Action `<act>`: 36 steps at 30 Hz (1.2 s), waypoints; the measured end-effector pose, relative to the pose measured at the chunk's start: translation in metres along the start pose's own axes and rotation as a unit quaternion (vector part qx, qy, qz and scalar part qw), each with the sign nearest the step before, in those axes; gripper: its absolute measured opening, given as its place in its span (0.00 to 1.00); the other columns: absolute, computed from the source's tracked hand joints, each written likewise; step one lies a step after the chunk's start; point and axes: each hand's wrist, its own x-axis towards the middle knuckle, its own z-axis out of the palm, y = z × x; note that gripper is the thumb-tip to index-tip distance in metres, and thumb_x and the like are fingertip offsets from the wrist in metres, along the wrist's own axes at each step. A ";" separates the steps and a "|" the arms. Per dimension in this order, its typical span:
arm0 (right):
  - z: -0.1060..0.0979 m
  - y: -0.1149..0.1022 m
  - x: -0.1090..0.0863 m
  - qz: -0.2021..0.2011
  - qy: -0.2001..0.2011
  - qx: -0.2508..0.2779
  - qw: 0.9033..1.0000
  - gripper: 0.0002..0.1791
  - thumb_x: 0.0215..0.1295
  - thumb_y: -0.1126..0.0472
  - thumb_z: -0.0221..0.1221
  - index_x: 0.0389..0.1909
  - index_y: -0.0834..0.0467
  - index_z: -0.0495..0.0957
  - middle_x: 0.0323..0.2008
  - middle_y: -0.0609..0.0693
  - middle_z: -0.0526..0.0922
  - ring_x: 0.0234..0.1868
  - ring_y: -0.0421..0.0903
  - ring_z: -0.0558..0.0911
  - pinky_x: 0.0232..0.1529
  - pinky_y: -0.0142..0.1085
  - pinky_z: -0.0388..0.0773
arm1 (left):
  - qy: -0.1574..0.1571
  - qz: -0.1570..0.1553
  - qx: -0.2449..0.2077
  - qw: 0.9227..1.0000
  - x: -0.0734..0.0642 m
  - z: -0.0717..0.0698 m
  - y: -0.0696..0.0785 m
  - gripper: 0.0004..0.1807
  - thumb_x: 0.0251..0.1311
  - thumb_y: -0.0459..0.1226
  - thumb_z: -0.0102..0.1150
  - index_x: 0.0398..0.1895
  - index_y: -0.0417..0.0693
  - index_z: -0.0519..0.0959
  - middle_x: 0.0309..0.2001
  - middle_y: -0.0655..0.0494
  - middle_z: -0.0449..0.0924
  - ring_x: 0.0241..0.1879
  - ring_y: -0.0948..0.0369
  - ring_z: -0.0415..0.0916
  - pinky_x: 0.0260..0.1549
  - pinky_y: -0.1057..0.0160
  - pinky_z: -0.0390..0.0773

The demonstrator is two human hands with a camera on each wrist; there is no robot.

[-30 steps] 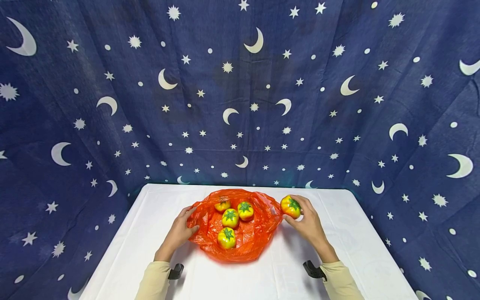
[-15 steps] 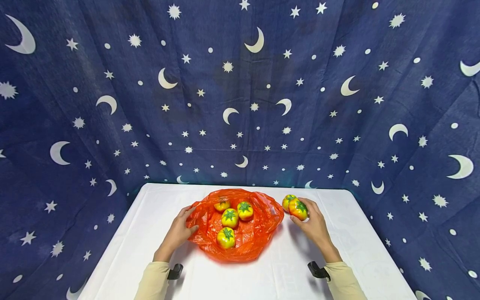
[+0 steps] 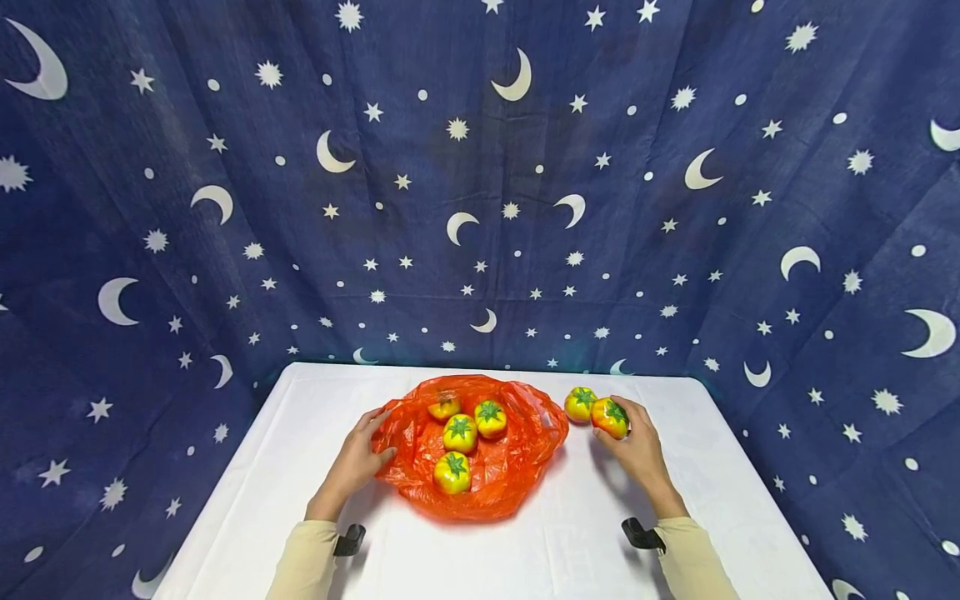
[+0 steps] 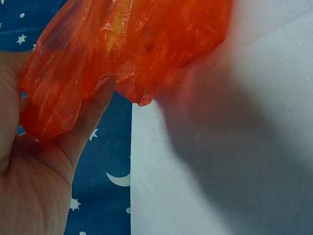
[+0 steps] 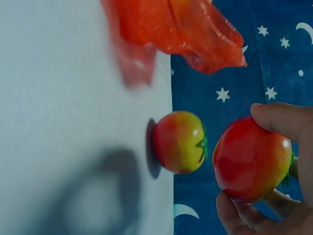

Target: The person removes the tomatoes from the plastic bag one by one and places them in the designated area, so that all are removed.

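Observation:
A red plastic bag (image 3: 498,483) lies spread on the white table, with several glossy yellow-red tomatoes (image 3: 460,434) inside. My left hand (image 3: 356,458) holds the bag's left edge; in the left wrist view the thin plastic (image 4: 54,93) runs between thumb and fingers. To the right of the bag, my right hand (image 3: 639,450) grips another tomato (image 3: 610,418) by its sides, green leaves showing on top. Just left of that, a loose tomato (image 3: 581,404) stands on the table. The right wrist view shows the held tomato (image 5: 252,159) raised off the tabletop, apart from the standing one (image 5: 180,142).
The white-covered table (image 3: 450,562) reaches back to a dark blue curtain (image 3: 420,233) printed with moons and stars, which also hangs at both sides. A black wrist mount (image 3: 348,540) sits at each sleeve.
My right hand has moved from the bag's right edge rightward with its tomato, bringing into view the loose tomato standing behind it. The left hand and the bag stay nearly in place.

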 end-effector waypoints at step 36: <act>0.002 0.036 0.044 0.101 -0.047 -0.044 0.993 0.38 0.51 0.57 0.65 0.64 0.57 0.63 0.62 0.65 0.63 0.60 0.63 0.67 0.62 0.59 0.61 | 0.001 0.000 -0.003 1.000 0.004 0.000 0.003 0.37 0.47 0.32 0.67 0.64 0.44 0.67 0.65 0.45 0.63 0.63 0.41 0.64 0.60 0.42 0.67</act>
